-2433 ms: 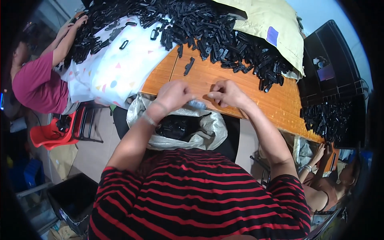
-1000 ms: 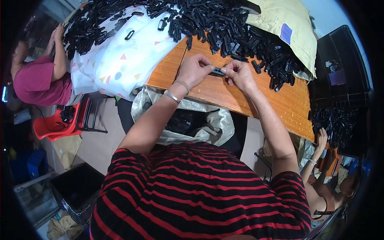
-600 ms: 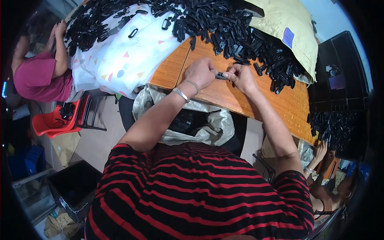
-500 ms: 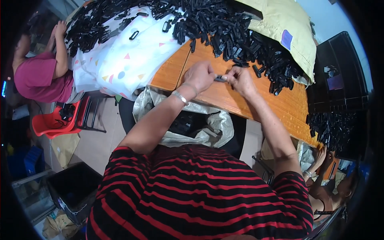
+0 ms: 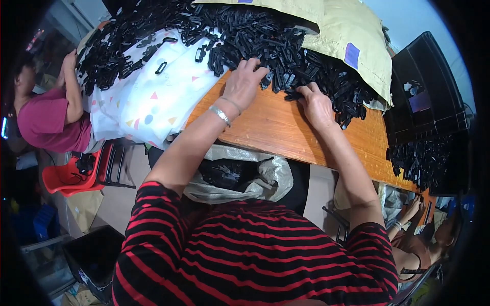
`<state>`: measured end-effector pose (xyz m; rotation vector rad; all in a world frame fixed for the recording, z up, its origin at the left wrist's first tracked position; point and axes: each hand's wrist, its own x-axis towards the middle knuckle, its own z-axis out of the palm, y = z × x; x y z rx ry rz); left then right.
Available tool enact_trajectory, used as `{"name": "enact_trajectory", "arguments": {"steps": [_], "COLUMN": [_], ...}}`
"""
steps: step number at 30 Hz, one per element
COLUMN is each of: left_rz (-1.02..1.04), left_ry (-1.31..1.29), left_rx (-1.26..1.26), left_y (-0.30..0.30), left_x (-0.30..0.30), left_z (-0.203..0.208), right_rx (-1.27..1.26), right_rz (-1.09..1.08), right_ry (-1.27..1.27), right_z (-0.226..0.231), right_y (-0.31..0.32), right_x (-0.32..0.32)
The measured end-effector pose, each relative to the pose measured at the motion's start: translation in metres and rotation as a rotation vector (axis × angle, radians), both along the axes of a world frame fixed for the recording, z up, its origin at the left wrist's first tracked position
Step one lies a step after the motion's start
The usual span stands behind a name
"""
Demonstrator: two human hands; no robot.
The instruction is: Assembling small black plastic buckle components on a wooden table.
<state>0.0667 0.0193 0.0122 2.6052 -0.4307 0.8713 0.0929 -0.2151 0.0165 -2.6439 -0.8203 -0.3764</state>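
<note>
Small black plastic parts (image 5: 245, 30) are heaped along the far side of the wooden table (image 5: 270, 117). My left hand (image 5: 242, 84) reaches to the heap's near edge, fingers spread among the parts, with no piece plainly gripped. My right hand (image 5: 317, 106) is open at the same edge, its bent fingers beside a loose black part (image 5: 293, 95). Both hands have come apart, bare wood between them. Below the table's front edge, a pale woven sack (image 5: 275, 176) gapes in front of me, with black parts inside.
Printed white plastic sheeting (image 5: 148, 99) lies under parts at left. Large tan sacks (image 5: 352, 30) stand behind the heap. A black bin (image 5: 426, 92) and another heap (image 5: 418, 163) are at right. Co-workers sit on both sides, one in a maroon shirt (image 5: 43, 120) near a red chair (image 5: 71, 176).
My hands were together over the table, holding a small black part. They have separated and moved out to the heap; that part is no longer seen between them. The view has shifted slightly.
</note>
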Motion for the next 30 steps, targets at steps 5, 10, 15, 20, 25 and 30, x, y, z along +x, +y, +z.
{"name": "enact_trajectory", "arguments": {"steps": [5, 10, 15, 20, 25, 30], "left_rz": [-0.048, -0.091, -0.068, -0.206, -0.320, -0.247], "left_ry": [0.056, 0.017, 0.368, 0.646, 0.684, 0.859], "left_rx": [0.146, 0.117, -0.416, -1.273, -1.351, -1.135], "left_y": [0.010, 0.013, 0.011, -0.003, -0.017, -0.015], "left_x": [0.019, 0.013, -0.006, -0.024, -0.035, -0.043], "left_z": [-0.003, 0.001, 0.002, 0.017, 0.025, 0.020], "right_rx": [-0.026, 0.091, 0.076, 0.536, 0.782, 0.556], "right_rz": [0.028, 0.196, 0.272, 0.165, 0.118, 0.088], "right_ry": [0.012, 0.091, 0.167, 0.547, 0.878, 1.036], "right_z": [0.005, 0.007, -0.003, 0.013, 0.016, 0.004], "right_y": [-0.003, 0.032, 0.053, 0.048, 0.041, 0.023], "right_x": [-0.003, -0.035, -0.036, -0.032, -0.034, -0.037]}}
